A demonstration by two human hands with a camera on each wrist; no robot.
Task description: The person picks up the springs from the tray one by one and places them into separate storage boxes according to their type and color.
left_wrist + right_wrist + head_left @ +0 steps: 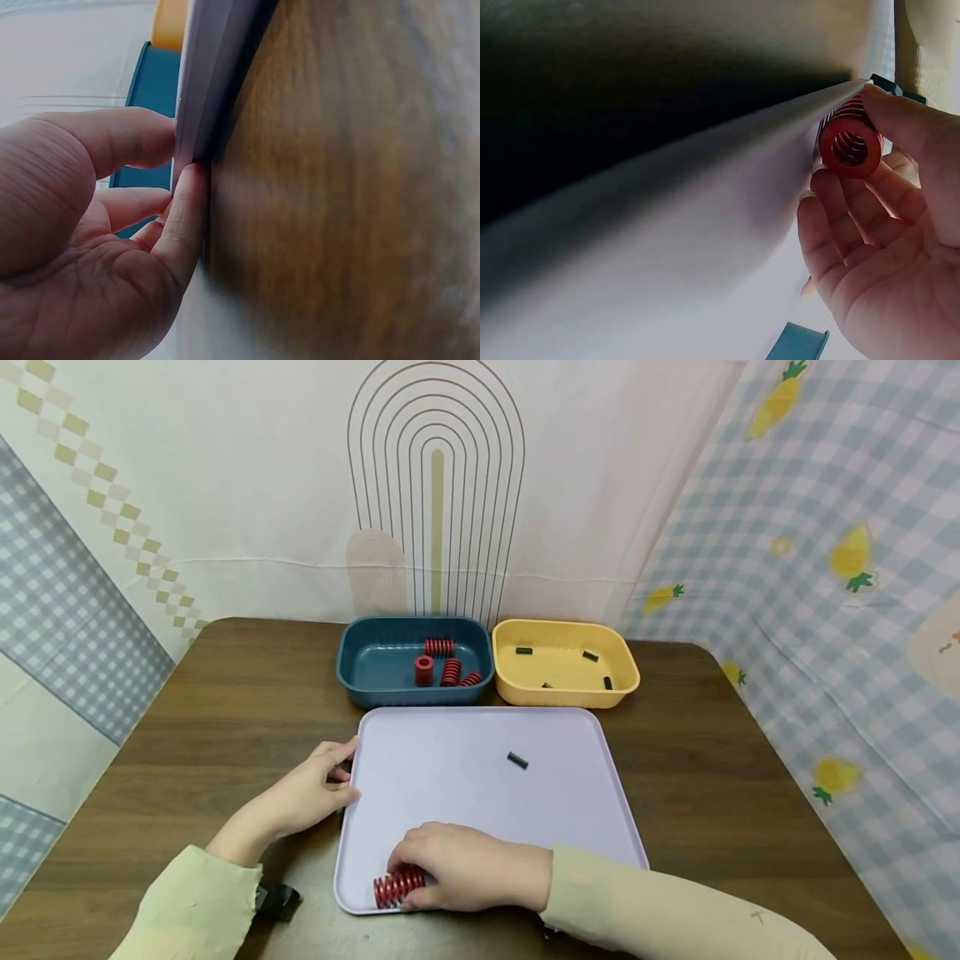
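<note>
At the tray's near left corner, my right hand [468, 867] grips a red coil spring [397, 887] between thumb and fingers. The right wrist view shows the red spring [850, 147] end-on, its round hole facing the camera. Against the left rim of the pale lilac tray [450, 814] rests my left hand [307, 789], its thumb and fingertips touching the edge. Close up in the left wrist view, thumb and fingers meet the tray rim [196, 90]. A small dark green spring [517, 760] lies on the tray, right of centre.
Behind the tray stands a teal bin [382, 693] with several red springs. Touching or nearly touching its right side is a yellow bin [562, 696] holding several small dark green springs. All stand on a brown wooden table [720, 793], with patterned cloth behind and beside it.
</note>
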